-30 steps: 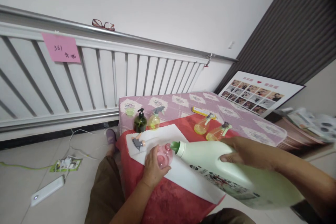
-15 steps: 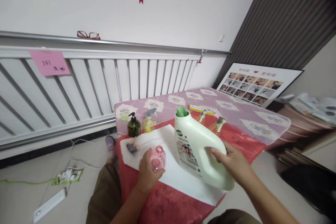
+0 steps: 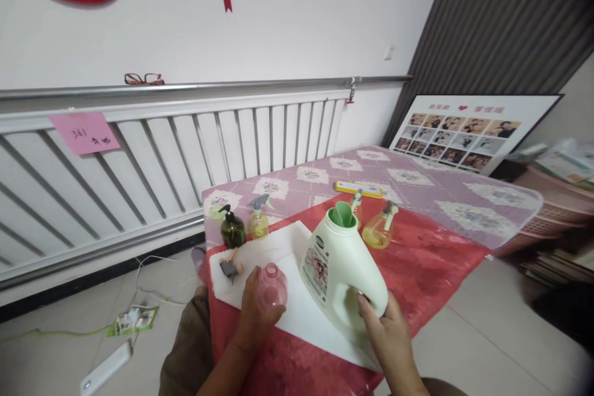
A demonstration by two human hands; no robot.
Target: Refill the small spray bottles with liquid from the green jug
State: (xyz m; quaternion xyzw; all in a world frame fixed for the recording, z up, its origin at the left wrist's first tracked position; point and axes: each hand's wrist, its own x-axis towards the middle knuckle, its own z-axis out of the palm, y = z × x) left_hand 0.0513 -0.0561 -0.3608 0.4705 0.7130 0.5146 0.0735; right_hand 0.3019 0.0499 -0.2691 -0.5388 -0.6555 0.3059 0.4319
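Note:
My left hand [image 3: 256, 303] is wrapped round a small pink transparent bottle [image 3: 273, 288], upright with its neck uncapped, over the white cloth [image 3: 297, 322]. By its handle, my right hand [image 3: 387, 322] grips a large pale green detergent jug [image 3: 341, 266]. The jug leans slightly, with a green spout showing in its uncapped mouth. Its mouth is to the right of the pink bottle and higher. A grey spray head [image 3: 228, 269] lies on the cloth left of my left hand.
Behind the cloth stand a dark green pump bottle [image 3: 232, 229] and a yellowish spray bottle [image 3: 258, 223]. Another spray bottle [image 3: 379, 229] is beyond the jug, on red sheeting [image 3: 431, 266]. A yellow-edged box [image 3: 358, 189] lies farther back. A radiator [image 3: 185, 154] lines the wall.
The jug has tipped from leaning left to nearly upright, and its mouth has moved right and lower in view. The pink bottle remains in my left hand. The view has shifted slightly.

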